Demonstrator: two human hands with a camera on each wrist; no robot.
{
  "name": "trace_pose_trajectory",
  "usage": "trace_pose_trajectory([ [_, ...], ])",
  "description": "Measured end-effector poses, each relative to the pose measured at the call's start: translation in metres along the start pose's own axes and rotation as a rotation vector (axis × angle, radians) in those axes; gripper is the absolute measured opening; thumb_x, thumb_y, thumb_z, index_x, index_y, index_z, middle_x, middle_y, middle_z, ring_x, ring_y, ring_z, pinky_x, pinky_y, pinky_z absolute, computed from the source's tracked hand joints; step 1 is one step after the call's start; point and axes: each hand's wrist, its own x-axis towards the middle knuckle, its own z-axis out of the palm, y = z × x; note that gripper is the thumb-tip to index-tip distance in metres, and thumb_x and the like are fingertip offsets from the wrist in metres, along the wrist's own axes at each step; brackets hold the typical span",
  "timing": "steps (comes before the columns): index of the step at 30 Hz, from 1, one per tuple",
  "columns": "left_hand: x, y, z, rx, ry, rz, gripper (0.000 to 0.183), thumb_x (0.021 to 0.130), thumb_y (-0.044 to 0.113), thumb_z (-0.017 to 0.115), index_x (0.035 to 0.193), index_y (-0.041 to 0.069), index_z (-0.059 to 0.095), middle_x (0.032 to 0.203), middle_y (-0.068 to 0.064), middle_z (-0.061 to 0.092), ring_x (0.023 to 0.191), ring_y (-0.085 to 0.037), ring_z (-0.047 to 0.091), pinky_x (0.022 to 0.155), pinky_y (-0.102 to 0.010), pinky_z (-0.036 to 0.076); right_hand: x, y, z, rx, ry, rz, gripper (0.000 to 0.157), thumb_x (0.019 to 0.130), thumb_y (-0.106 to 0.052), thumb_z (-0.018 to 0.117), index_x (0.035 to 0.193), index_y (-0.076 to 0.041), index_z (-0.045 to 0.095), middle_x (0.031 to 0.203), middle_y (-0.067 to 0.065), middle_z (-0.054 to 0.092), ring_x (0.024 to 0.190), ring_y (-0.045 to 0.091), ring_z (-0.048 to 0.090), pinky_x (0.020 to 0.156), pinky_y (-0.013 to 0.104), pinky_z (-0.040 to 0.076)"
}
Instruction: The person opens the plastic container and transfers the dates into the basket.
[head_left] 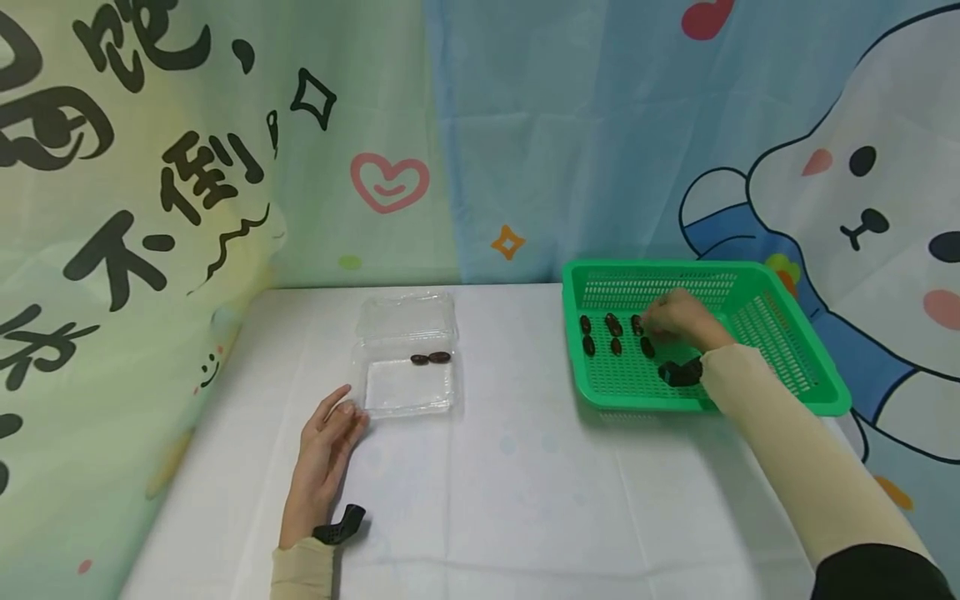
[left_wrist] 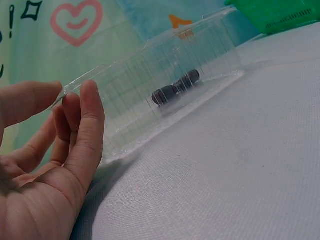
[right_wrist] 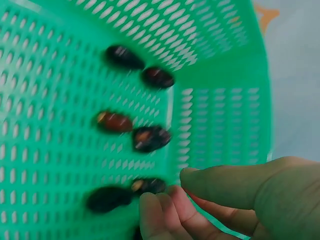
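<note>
My left hand (head_left: pixel 324 446) is at the near left corner of a clear plastic clamshell box (head_left: pixel 408 410), its thumb and fingertips pinching the rim in the left wrist view. Two dark brown dates (head_left: pixel 431 358) lie end to end in the box, whose lid is folded back. Over on the right, my right hand (head_left: pixel 686 320) reaches down into a green plastic basket (head_left: pixel 705 403). Its thumb and fingers are parted, with the fingertips right beside a dark date (right_wrist: pixel 148 185). Several more dates (right_wrist: pixel 115 122) lie in short rows on the basket floor.
Both box and basket stand on a white-covered table (head_left: pixel 510 483), with a gap between them. A printed cloth backdrop (head_left: pixel 517 142) hangs behind and to the left. Black wrist devices (head_left: pixel 341 525) are strapped to both wrists.
</note>
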Motion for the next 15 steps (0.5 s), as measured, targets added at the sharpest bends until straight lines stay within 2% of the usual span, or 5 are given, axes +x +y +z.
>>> trace_pose_trajectory([
  [1, 0.0, 0.0, 0.0, 0.001, 0.0, 0.0, 0.053, 0.107, 0.01, 0.058, 0.156, 0.009, 0.038, 0.113, 0.002, 0.059, 0.102, -0.006, 0.065, 0.101, -0.02, 0.059, -0.001, -0.004, 0.001, 0.003, 0.003, -0.016, 0.021, 0.105, -0.007, 0.051, 0.095, 0.005, 0.064, 0.064, 0.002, 0.051, 0.055, 0.017, 0.034, 0.061, 0.039, 0.043],
  [4, 0.0, 0.0, 0.0, -0.005, 0.0, -0.002, 0.053, 0.107, 0.01, 0.058, 0.156, 0.009, 0.038, 0.114, 0.002, 0.059, 0.103, -0.006, 0.066, 0.101, -0.02, 0.059, -0.003, -0.018, 0.004, -0.063, 0.023, -0.097, 0.028, 0.107, -0.012, 0.053, 0.117, 0.011, 0.064, 0.088, 0.017, 0.065, 0.068, 0.03, 0.055, 0.072, 0.045, 0.056],
  [6, 0.001, 0.0, 0.0, -0.005, 0.001, 0.0, 0.054, 0.107, 0.01, 0.058, 0.156, 0.009, 0.038, 0.114, 0.002, 0.059, 0.103, -0.006, 0.066, 0.101, -0.02, 0.059, -0.003, -0.028, 0.007, -0.139, 0.048, -0.167, 0.031, 0.107, -0.014, 0.055, 0.125, 0.01, 0.062, 0.111, 0.026, 0.065, 0.092, 0.038, 0.065, 0.082, 0.05, 0.06],
  [8, 0.001, 0.001, 0.001, -0.002, 0.001, 0.001, 0.053, 0.107, 0.01, 0.058, 0.156, 0.009, 0.038, 0.115, 0.002, 0.059, 0.102, -0.006, 0.066, 0.101, -0.02, 0.059, -0.004, -0.038, 0.012, -0.224, 0.081, -0.256, 0.038, 0.107, -0.014, 0.056, 0.138, 0.007, 0.058, 0.135, 0.03, 0.059, 0.118, 0.044, 0.062, 0.095, 0.056, 0.059],
  [15, 0.0, 0.0, 0.002, -0.029, -0.001, 0.001, 0.052, 0.107, 0.008, 0.057, 0.156, 0.008, 0.038, 0.111, 0.003, 0.06, 0.101, -0.006, 0.066, 0.1, -0.02, 0.06, -0.006, -0.064, 0.03, -0.338, 0.111, -0.489, 0.04, 0.107, -0.012, 0.058, 0.144, 0.001, 0.053, 0.143, 0.024, 0.057, 0.129, 0.041, 0.054, 0.103, 0.06, 0.052],
])
